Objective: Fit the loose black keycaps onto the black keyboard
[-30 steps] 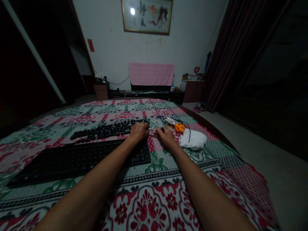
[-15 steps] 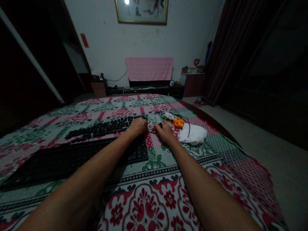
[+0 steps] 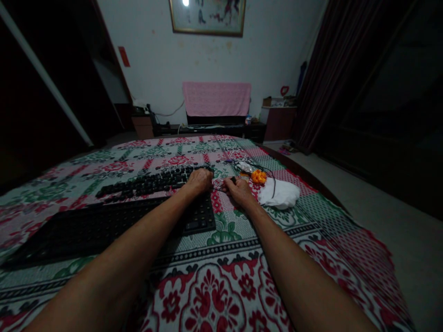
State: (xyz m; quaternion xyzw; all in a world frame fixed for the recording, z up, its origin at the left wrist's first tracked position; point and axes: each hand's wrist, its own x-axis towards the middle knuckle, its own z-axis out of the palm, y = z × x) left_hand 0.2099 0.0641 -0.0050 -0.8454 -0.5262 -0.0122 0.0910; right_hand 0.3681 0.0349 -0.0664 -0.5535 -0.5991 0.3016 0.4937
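Apparently, the loose keycaps lie in rough rows just beyond the keyboard base to keep their order. Off its far right corner, I see the right hand pinching a black-handled tool, perhaps to aim its thin end at the left hand, whose hidden grip I cannot tell.

Framed picture cut off on top, black keyboard partly hidden behind left forearm.
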